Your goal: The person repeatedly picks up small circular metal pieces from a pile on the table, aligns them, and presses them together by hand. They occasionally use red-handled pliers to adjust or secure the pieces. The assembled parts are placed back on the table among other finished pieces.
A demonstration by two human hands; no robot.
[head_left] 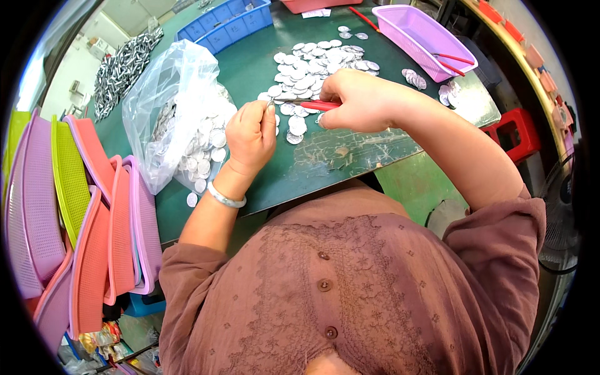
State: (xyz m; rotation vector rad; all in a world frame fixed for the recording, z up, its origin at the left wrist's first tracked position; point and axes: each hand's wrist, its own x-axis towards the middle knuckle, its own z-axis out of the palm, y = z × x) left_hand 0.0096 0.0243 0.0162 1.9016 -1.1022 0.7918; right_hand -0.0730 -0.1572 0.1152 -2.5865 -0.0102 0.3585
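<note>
My right hand [369,100] is closed around red-handled pliers [320,105], whose slim metal jaws point left. At their tip, my left hand [251,134] pinches something too small to make out. Just beyond both hands, many flat, silvery round discs [315,62] are heaped on the green table [247,65]. A few more discs [295,130] lie between my hands, nearer to me. Left of my left hand, a clear plastic bag [167,106] lies open with similar discs [203,140] spilling from its mouth.
A blue bin [226,31] and a purple basket [415,40] with red-handled tools stand at the back. Small metal parts [128,62] are piled far left. Stacked colourful baskets [94,237] crowd the left side. A red stool [515,134] and a fan [559,212] are at right.
</note>
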